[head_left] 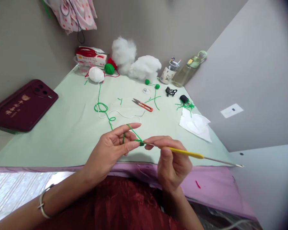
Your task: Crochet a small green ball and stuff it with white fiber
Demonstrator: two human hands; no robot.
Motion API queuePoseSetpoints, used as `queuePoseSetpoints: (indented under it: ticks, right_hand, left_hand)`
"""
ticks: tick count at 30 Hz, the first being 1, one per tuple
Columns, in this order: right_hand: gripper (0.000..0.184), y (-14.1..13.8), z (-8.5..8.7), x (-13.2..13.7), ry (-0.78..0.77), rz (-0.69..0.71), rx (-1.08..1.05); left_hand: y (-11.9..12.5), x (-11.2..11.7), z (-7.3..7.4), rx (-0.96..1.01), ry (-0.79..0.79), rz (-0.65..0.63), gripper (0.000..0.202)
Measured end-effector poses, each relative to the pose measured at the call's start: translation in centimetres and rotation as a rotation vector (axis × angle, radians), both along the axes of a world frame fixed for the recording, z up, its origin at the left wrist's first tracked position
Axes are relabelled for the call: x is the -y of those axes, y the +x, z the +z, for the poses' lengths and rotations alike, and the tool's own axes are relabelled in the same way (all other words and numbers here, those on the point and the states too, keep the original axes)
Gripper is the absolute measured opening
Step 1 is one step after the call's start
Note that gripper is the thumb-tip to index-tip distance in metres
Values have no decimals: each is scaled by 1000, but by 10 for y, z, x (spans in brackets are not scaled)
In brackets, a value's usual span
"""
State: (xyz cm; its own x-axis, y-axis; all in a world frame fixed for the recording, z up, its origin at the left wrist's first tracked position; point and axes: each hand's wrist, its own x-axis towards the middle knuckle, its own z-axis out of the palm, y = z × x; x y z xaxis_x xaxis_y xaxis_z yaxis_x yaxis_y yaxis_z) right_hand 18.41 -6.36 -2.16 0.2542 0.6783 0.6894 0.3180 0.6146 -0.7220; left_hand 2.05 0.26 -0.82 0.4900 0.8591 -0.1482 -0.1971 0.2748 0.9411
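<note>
My left hand (117, 143) pinches a small green crochet piece (140, 142) between thumb and fingers. Green yarn (133, 130) runs over its raised index finger down to the piece, and more yarn loops about the other fingers. A yellow-handled crochet hook (186, 152) lies in my right hand (174, 159), closed round the handle. The hook's working tip meets the green piece; whether it passes through a stitch I cannot tell. The other metal end points right. From my left hand the green strand trails back over the table in loops toward the yarn balls.
Orange thread snips (142, 104) lie mid-table, with a black hair clip (171, 91) and white paper (194, 124) to the right. A white yarn ball (96, 74), green yarn ball (109, 68), stuffing (145, 67), pen cup (169, 72) and bottle (187, 70) stand behind. A maroon phone-shaped case (24, 105) is left.
</note>
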Motion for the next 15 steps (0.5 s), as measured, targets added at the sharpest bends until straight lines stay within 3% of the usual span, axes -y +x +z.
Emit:
queuePoseSetpoints:
  ticks: [10,12,15]
  right_hand:
    - [26,3,-8,0,94,-77,365]
    - [29,2,-11,1,107,-154,483]
    - [33,0,-13,3,143,-241,594]
  left_hand:
    - [1,5,1,-77,69,89,44]
    - [2,5,1,-21,16,71,49]
    - [2,3,1,136,-215,-58,52]
